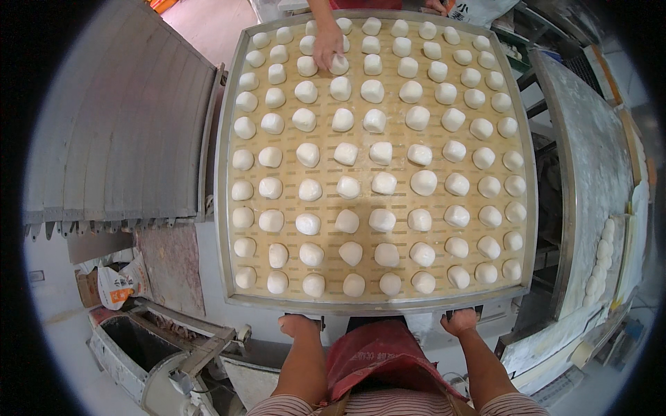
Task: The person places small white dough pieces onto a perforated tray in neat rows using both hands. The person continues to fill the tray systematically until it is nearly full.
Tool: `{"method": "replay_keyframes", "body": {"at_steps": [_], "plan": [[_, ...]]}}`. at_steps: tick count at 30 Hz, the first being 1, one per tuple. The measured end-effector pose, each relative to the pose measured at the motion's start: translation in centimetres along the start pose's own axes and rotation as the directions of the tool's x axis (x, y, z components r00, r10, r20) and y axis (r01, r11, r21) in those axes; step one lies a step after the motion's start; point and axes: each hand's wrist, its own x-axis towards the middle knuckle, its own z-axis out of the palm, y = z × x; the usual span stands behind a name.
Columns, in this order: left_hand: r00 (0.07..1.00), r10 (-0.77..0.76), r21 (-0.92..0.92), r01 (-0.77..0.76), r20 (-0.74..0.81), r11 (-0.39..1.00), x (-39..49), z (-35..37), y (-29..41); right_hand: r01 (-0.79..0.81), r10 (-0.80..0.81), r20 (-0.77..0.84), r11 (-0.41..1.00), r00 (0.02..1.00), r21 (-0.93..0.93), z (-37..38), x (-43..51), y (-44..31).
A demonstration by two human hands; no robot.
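A large metal-framed tray [377, 307] with a yellowish slotted base lies level before me, bearing rows of white dough pieces [383, 183]. My left hand [302, 326] is closed on a dark handle at the tray's near edge, left of my red apron. On the right, my right hand [460, 321] grips another dark handle below the same edge. How both handles join the tray is partly hidden. At the far side, a co-worker's hand [329, 49] touches a dough piece [339, 64] in an upper row.
Stacked metal panels [119, 114] stand at left. A floured metal worktable [588, 151] runs along the right, with a line of dough [601, 260]. At lower left are a machine with a dark bin [132, 343] and a printed bag [122, 281]. The co-worker's other hand [436, 6] is beyond the tray.
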Motion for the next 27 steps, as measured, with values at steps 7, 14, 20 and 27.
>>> {"method": "replay_keyframes", "body": {"at_steps": [7,14,20,27], "plan": [[0.997,0.072,0.389,-0.073,0.015,0.918,0.5,-0.6,-0.1,-0.005,0.005,0.008,1.000,1.000,0.021,-0.6,0.0,-0.5],[0.999,0.033,0.374,-0.023,-0.021,0.927,-1.6,-0.8,1.6,-0.070,0.067,0.047,0.996,0.997,0.057,0.8,0.3,-0.2],[0.974,0.171,0.809,-0.217,0.147,0.545,-2.8,-0.9,2.1,-0.029,0.029,-0.087,1.000,0.996,-0.006,0.1,-0.3,-0.2],[0.979,0.170,0.735,-0.200,0.116,0.649,-1.6,-0.8,1.2,-0.072,0.073,-0.021,0.996,0.997,0.054,1.4,0.0,-0.1]]}}
